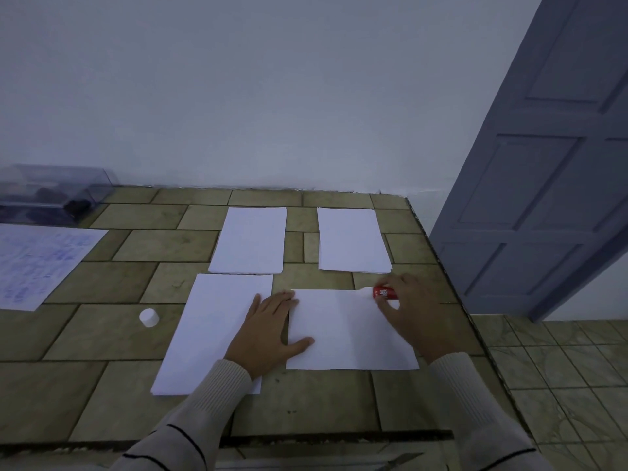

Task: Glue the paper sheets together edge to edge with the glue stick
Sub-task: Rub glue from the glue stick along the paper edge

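A white sheet lies crosswise on the tiled counter. My left hand presses flat on its left edge, fingers spread, overlapping a stack of white paper to the left. My right hand grips a red glue stick lying sideways, its white tip touching the sheet's far edge near the right corner. The stick's white cap stands apart on the counter to the left. Two more white paper stacks sit farther back, one in the middle and one to the right.
A printed page lies at the far left, with a clear plastic box behind it by the wall. The counter's right edge drops to a tiled floor. A grey door stands open at the right.
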